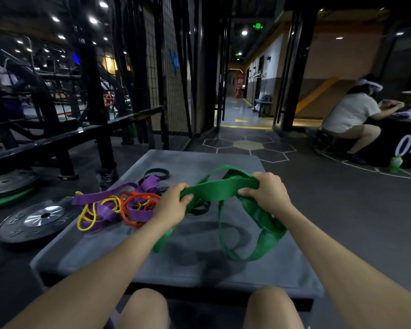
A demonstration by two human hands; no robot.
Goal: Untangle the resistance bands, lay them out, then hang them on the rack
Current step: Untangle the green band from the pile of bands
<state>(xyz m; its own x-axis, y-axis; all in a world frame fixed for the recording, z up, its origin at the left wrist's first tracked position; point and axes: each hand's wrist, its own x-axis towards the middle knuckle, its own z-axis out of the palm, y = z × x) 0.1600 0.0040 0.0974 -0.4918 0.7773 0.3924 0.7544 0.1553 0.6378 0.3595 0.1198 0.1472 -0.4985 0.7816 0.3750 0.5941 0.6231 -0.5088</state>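
Weight plates (36, 222) on floor left of grey mat (199, 264) — seated person (351, 115) far right.

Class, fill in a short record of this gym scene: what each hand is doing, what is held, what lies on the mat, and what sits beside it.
left hand: grips the green band
right hand: grips the same green band
green band: lifted, loops hanging onto the grey mat
pile of bands: purple, yellow, orange, tangled on the mat's left
black band: at the far side of the mat
weight plate: on the floor, left of the mat
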